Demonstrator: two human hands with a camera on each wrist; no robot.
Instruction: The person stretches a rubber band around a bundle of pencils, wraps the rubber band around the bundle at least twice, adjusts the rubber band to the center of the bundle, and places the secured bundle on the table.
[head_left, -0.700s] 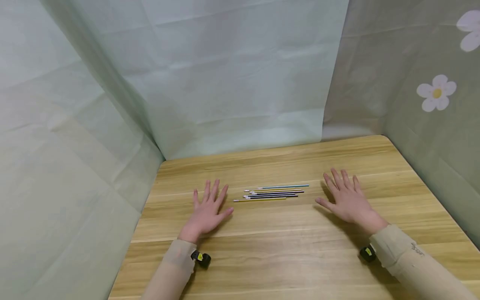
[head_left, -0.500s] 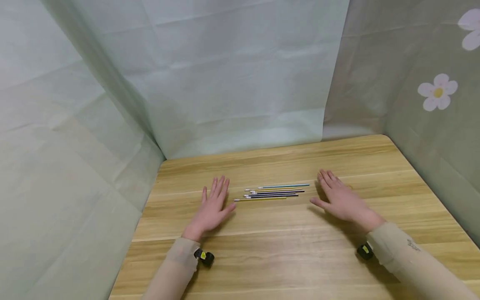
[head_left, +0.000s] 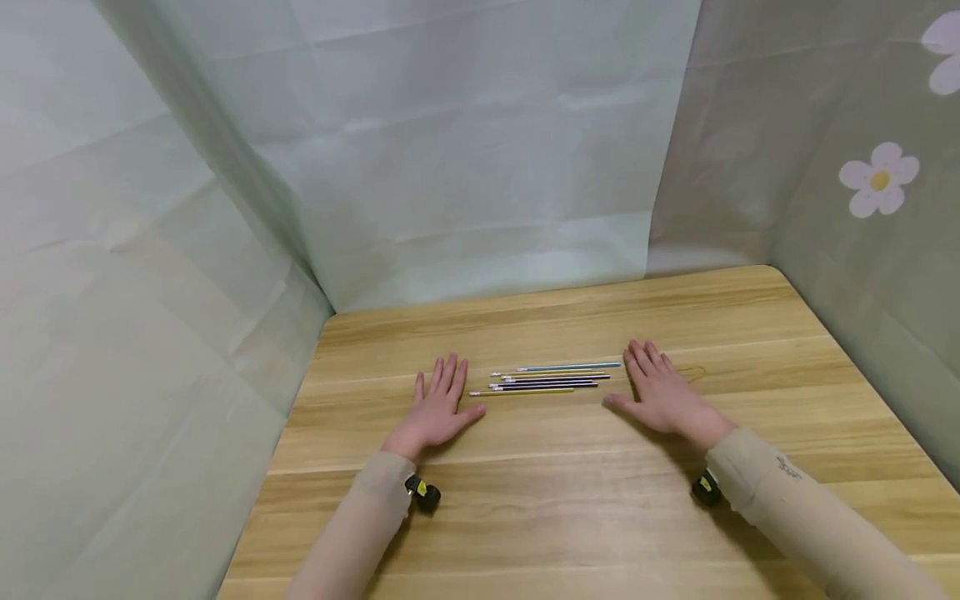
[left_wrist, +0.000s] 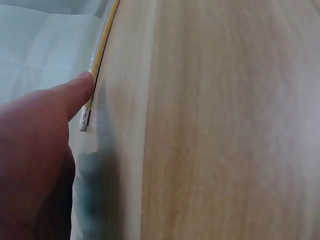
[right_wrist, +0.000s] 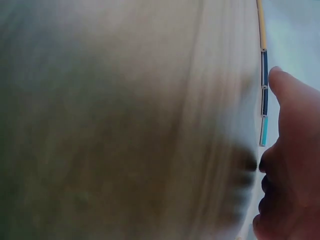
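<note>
Several thin pencils with white eraser ends lie side by side in the middle of the table. Nearest the person is a yellow pencil (head_left: 525, 392); dark pencils (head_left: 551, 385) lie behind it, and a blue-green pencil (head_left: 570, 367) is farthest back. My left hand (head_left: 435, 414) is spread just left of the eraser ends, fingers straight. In the left wrist view its thumb overlaps the yellow pencil (left_wrist: 102, 42) near the eraser. To the right of the other ends, my right hand (head_left: 660, 400) reaches forward with straight fingers, its thumb near the dark pencil tips. Neither hand grips anything.
A thin yellow loop like a rubber band (head_left: 693, 372) lies beyond the right hand. The wooden table (head_left: 555, 500) is bounded by pale hanging cloth (head_left: 480, 167) at the back and sides. A small black camera (head_left: 425, 493) is strapped to each wrist.
Both hands have moved inward toward the ends of the pencils, the right one farther. The yellow loop has come into view from behind the right hand. The pencils lie as before.
</note>
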